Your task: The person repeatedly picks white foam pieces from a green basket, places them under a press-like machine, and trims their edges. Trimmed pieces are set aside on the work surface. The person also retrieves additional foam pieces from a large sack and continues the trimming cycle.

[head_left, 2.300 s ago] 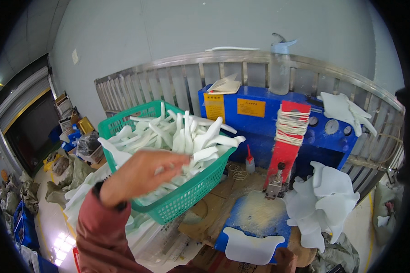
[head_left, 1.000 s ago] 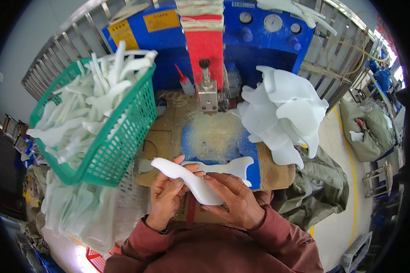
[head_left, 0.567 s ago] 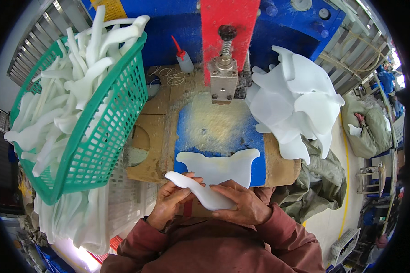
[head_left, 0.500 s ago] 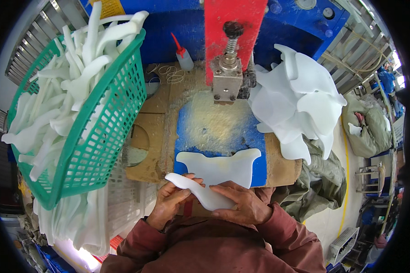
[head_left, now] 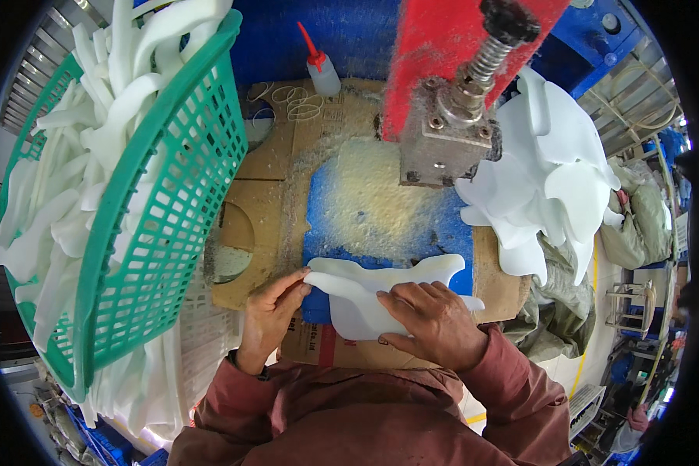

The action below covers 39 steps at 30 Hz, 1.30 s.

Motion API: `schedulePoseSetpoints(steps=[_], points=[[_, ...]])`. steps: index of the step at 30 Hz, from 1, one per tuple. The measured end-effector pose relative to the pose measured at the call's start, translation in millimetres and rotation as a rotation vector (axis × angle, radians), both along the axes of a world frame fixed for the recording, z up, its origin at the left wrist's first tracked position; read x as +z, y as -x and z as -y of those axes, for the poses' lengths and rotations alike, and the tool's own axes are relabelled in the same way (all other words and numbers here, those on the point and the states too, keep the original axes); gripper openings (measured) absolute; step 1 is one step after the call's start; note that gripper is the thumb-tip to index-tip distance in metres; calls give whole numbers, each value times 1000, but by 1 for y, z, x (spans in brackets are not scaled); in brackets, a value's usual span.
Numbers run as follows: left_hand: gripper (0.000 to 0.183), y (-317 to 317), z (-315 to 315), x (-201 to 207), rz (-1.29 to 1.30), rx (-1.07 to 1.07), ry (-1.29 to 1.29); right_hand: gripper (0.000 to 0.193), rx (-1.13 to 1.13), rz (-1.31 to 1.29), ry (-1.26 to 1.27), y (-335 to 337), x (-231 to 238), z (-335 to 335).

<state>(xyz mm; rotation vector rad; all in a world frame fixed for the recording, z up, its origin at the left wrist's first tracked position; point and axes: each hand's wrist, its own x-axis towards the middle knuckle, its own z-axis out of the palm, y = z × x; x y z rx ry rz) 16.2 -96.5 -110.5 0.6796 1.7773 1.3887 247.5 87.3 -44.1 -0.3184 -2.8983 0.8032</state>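
A flat white foam piece [head_left: 380, 289] with two wing-like ends lies on the blue, dust-covered work plate [head_left: 365, 213]. A second curved white foam strip [head_left: 335, 283] rests on top of it. My left hand [head_left: 273, 311] pinches the left tip of the strip. My right hand [head_left: 431, 322] presses flat on the foam from above. Behind the plate hangs the grey metal press head [head_left: 446, 144] under a red column [head_left: 450, 46].
A green mesh basket [head_left: 155, 210] full of white foam strips stands at the left. A pile of white foam sheets [head_left: 555, 175] lies at the right. A small bottle with a red nozzle [head_left: 320, 68] stands at the back on brown cardboard [head_left: 268, 225].
My left hand left the basket with a foam strip. Both hands have brought the strip onto the flat piece, and my head has dropped closer to the plate.
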Motion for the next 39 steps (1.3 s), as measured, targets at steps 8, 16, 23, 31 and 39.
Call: schedulePoseSetpoints(steps=[8,16,23,31,39], points=[[23,-2,-22,-7,-302,56,-6,64,9,-22,-7,16,-20,-15],[20,1,-30,-14,-448,48,61,54,10,-8,27,22,-25,-22],[17,3,-32,-20,-517,54,115,51,13,-14,39,27,-36,-24],[14,6,-39,-16,-538,31,195,49,33,42,12,26,-39,-26],[13,4,-39,-13,-600,-11,245,48,45,85,-66,29,-41,-26]])
